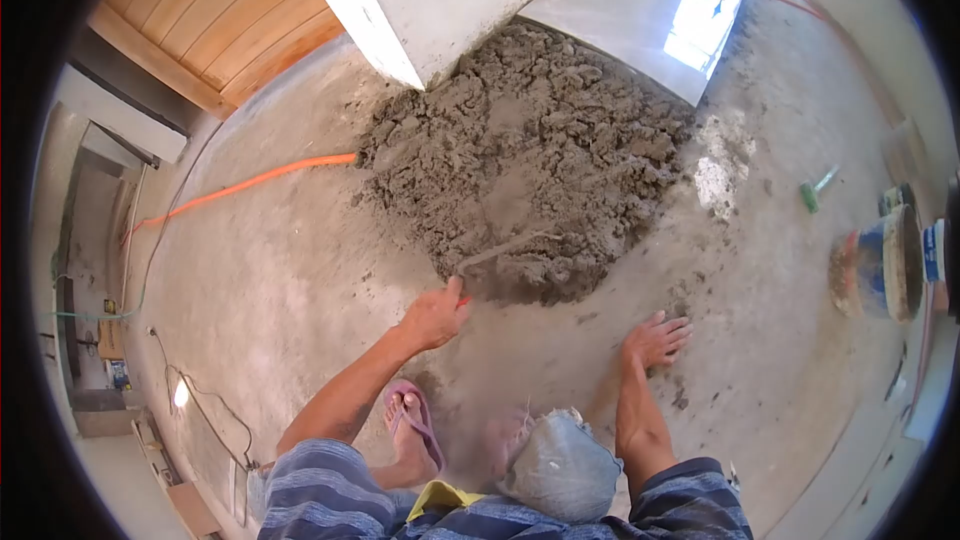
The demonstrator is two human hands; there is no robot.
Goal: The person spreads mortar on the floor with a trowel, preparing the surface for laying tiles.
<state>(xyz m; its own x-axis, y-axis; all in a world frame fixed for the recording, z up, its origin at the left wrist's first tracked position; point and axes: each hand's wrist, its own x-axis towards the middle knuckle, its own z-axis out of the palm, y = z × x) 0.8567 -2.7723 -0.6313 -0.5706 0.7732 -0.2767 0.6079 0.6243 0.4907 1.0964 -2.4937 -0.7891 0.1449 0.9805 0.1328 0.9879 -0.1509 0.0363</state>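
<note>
Left hand grips trowel at mortar heap's near edge | right hand braced on floor, fingers spread | risk: a hard scrape could snag the trowel — or spill mortar toward the feet | trowel points away, rightward; long axis diagonal

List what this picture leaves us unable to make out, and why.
All in the head view:
Trowel handle: mostly covered by the left hand.
Orange hose beyond the heap's edge: any hidden by mortar.
Right foot: blurred, partly behind the knee.
Bucket label: too small.
</note>
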